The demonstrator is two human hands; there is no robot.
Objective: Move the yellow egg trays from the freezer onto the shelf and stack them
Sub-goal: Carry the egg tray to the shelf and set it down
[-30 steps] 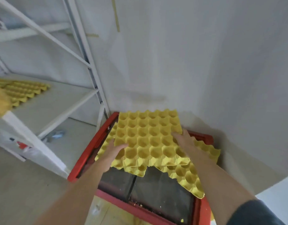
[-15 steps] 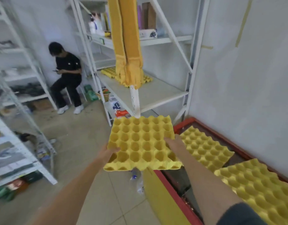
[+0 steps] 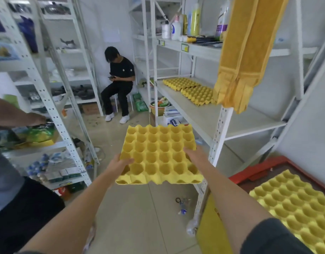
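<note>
I hold a yellow egg tray level in the air over the floor, left of the shelf post. My left hand grips its left edge and my right hand grips its right edge. Two yellow egg trays lie on the white shelf ahead to the right. Another yellow egg tray rests on the red-rimmed freezer at lower right.
A yellow towel hangs over the shelf post. A person in black sits against the far wall. Another person's arm reaches into the left shelving. Bottles stand on the upper shelf. Small litter lies on the floor.
The tray has come off the freezer and travelled left with both hands on it. My view has swung left from the freezer toward the shelves.
</note>
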